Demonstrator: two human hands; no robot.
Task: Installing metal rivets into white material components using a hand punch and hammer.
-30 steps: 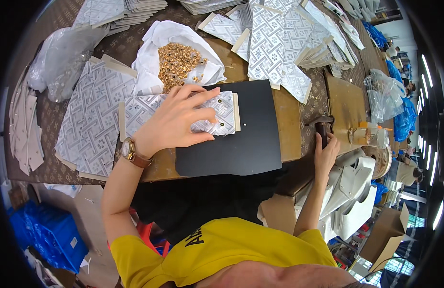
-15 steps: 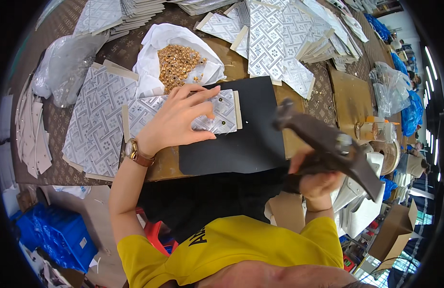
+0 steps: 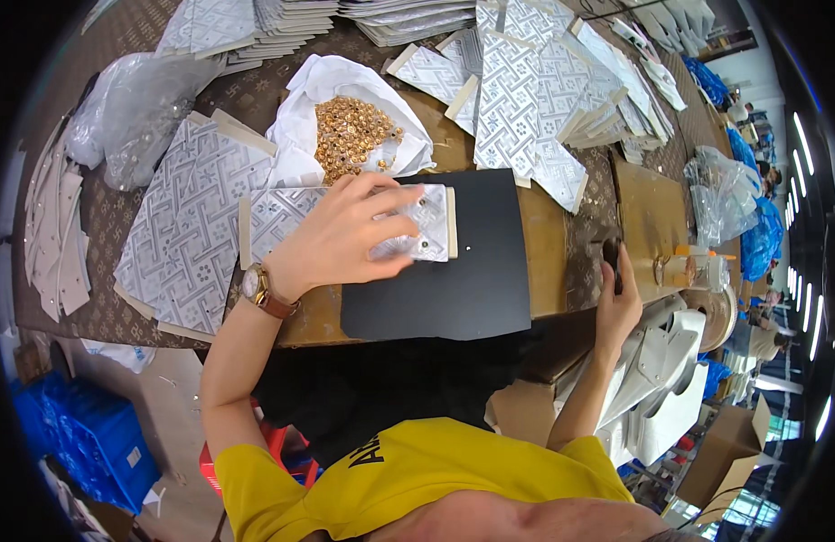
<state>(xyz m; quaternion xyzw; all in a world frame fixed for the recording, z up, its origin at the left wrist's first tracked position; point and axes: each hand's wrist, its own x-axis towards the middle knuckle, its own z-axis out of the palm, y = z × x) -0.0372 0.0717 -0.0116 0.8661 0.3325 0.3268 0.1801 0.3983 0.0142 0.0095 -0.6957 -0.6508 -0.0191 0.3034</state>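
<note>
My left hand (image 3: 350,226), fingers spread and bent, lies over a grey-white patterned strip (image 3: 428,208) with pale edging. Its thumb is by the strip's near edge. Small dark-centred round studs show at the strip's right end. Under that end lies a black mat (image 3: 436,303), with a tiny bright piece (image 3: 468,247) on it. At the table's right, my right hand (image 3: 620,303) is closed around the dark handle of a hammer (image 3: 612,262); the head is hard to make out. Beyond my left hand, a white bag (image 3: 295,113) holds many gold-coloured studs (image 3: 352,135).
Patterned panels (image 3: 196,217) lie at the left, with more stacks (image 3: 508,99) along the far side. Clear plastic bags (image 3: 133,122) rest on the table. A clear container (image 3: 702,269) stands at the right. White pieces (image 3: 657,384) are piled beside me, and a blue crate (image 3: 97,443) stands lower left.
My right hand has moved right and away from me with the hammer, from above the mat's right side to the table's right. My left hand's fingers are more bent over the strip.
</note>
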